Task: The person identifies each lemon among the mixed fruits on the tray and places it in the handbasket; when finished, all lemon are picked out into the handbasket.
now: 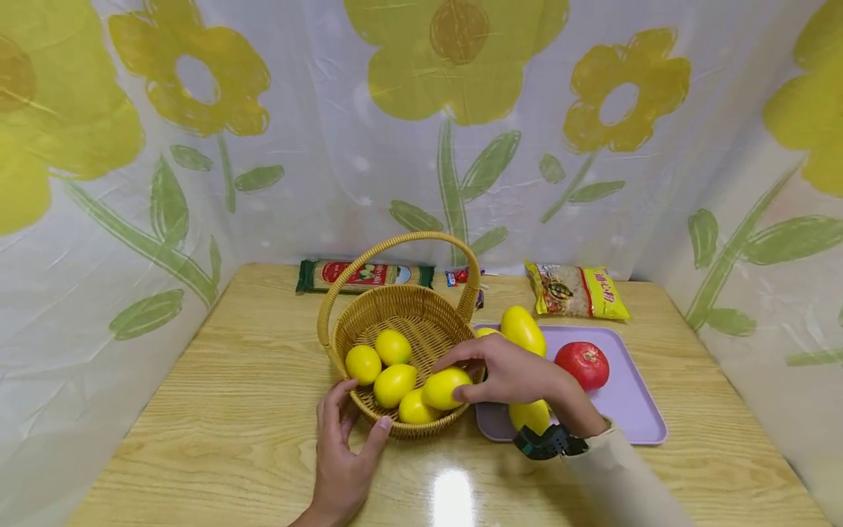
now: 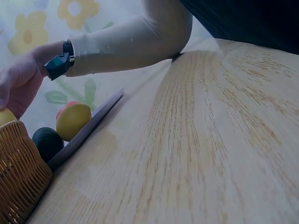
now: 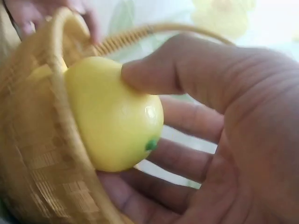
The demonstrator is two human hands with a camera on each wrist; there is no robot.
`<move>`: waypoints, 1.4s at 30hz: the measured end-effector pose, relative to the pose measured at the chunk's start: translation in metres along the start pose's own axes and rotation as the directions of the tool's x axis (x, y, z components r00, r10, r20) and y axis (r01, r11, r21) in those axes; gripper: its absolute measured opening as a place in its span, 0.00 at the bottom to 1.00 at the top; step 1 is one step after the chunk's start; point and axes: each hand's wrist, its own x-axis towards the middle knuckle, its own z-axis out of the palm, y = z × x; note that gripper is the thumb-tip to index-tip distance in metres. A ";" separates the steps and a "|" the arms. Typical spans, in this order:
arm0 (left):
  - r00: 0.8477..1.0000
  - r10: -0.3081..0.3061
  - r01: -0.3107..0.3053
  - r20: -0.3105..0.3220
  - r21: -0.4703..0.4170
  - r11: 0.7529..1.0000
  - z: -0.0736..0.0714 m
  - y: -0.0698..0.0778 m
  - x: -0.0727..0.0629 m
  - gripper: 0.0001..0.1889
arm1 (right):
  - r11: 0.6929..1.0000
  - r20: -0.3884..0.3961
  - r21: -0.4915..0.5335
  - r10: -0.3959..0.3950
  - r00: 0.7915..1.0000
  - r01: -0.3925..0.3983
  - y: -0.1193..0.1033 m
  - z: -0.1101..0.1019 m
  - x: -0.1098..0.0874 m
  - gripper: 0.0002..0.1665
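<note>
My right hand [image 1: 510, 369] holds a yellow lemon [image 1: 447, 388] between thumb and fingers, over the right front rim of a wicker basket [image 1: 421, 432]. The right wrist view shows this lemon [image 3: 117, 116] close up, its green stem spot facing the palm. Several other lemons [image 1: 395, 386] lie inside along the basket's left and front side. With thumb and fingers spread round the left front rim, my left hand [image 1: 345, 457] grips the basket. In the left wrist view the basket wall [image 2: 21, 172] stands at the left edge; the left hand itself is hidden there.
Right of the basket lies a lilac tray [image 1: 635, 410] with a red pomegranate [image 1: 582, 366], large yellow fruits [image 1: 523, 331] and a dark green round fruit [image 2: 47, 143]. Behind are a green-ended noodle pack [image 1: 415, 276], small wrapped sweets [image 1: 456, 277] and a yellow food bag [image 1: 576, 291]. The arched handle [image 1: 395, 241] rises over the basket.
</note>
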 end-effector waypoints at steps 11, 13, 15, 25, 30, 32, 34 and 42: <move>1.000 0.005 -0.005 -0.006 0.016 1.000 -0.005 0.002 -0.001 0.36 | 0.996 -0.005 -0.087 -0.019 1.000 0.018 -0.021 0.039 0.021 0.26; 1.000 0.011 -0.011 -0.014 0.009 1.000 -0.005 0.002 -0.001 0.37 | 0.994 -0.002 -0.109 -0.019 1.000 0.019 -0.022 0.046 0.025 0.26; 1.000 0.018 -0.018 -0.020 0.004 1.000 -0.005 0.001 -0.001 0.37 | 0.992 0.002 -0.128 -0.020 1.000 0.020 -0.023 0.051 0.028 0.26; 0.999 0.031 -0.031 -0.009 -0.022 0.999 0.000 0.000 0.001 0.37 | 0.969 -0.115 0.239 -0.044 0.992 0.071 -0.008 0.030 -0.001 0.27; 1.000 0.021 -0.021 -0.010 -0.020 1.000 0.000 0.000 0.000 0.37 | 0.859 -0.215 0.495 -0.026 0.976 0.132 0.020 0.016 -0.048 0.27; 1.000 0.022 -0.022 -0.010 -0.015 1.000 0.000 0.000 0.000 0.37 | 0.831 -0.255 0.538 -0.001 0.967 0.143 0.030 0.012 -0.069 0.27; 1.000 0.025 -0.025 -0.008 -0.009 1.000 -0.001 0.000 0.000 0.37 | 0.826 -0.303 0.544 0.030 0.953 0.147 0.040 0.010 -0.090 0.27; 1.000 0.030 -0.030 -0.008 -0.003 1.000 0.001 0.000 0.000 0.37 | 0.900 -0.467 0.434 0.251 0.848 -0.027 0.063 0.008 -0.164 0.27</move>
